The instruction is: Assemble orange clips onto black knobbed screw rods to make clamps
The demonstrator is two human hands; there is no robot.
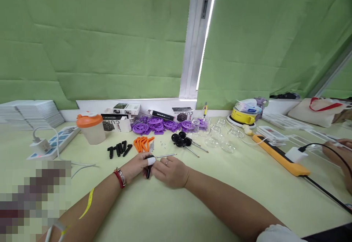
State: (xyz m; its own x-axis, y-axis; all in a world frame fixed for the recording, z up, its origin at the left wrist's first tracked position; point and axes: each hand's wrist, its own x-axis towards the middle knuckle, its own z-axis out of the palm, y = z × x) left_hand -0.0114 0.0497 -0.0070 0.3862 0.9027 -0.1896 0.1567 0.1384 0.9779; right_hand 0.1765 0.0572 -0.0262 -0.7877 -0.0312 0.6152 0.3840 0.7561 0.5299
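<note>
I am watching the left hand [136, 167] and the right hand [171, 171] meeting near the middle of the table [236, 194], both pinching narrowly around 1 small black part [149, 170] with a white cap, a thin metal rod [165, 156] sticking out from it toward the right. I am judging that the rod could be slipping out of the part if the fingers loosen, since the grip is only at the fingertips. Just behind the hands, toward the back edge, orange clips [142, 143], black pegs [119, 149] and black-knobbed pins [183, 142] are lying close, so a sliding wrist could be scattering them. Another person's hand [341, 157] is working at the right edge, near a black cable [324, 192] that could be snagging
</note>
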